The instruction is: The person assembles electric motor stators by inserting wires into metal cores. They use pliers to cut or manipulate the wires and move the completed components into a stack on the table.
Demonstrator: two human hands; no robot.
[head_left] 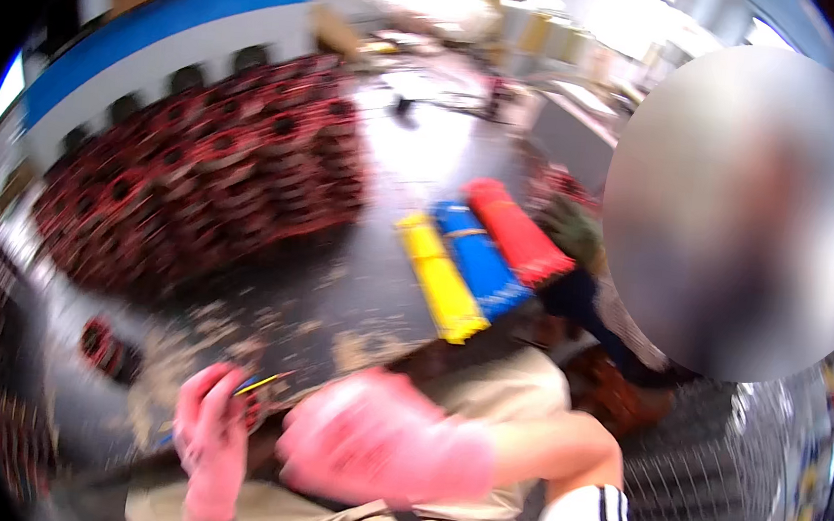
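Observation:
My left hand (212, 421), in a pink glove, is at the lower left with its fingers curled round the side of a small red-and-dark stator core (251, 411). Thin yellow and blue strips (262, 383) stick out by its fingers. Just to the right is my right hand (386, 441), also pink-gloved and smeared by motion. It lies across my lap close to the core, its fingers too blurred to read. Another similar core (110, 349) rests on the dark table (301, 285) beyond my left hand.
Many similar cores (217, 169) stand stacked at the back left. Yellow (442, 278), blue (481, 261) and red (517, 232) bundles of thin strips lie side by side ahead. At the right, a co-worker's gloved hand (570, 229) is near the red bundle. Wrapped stacks (706, 474) stand at lower right.

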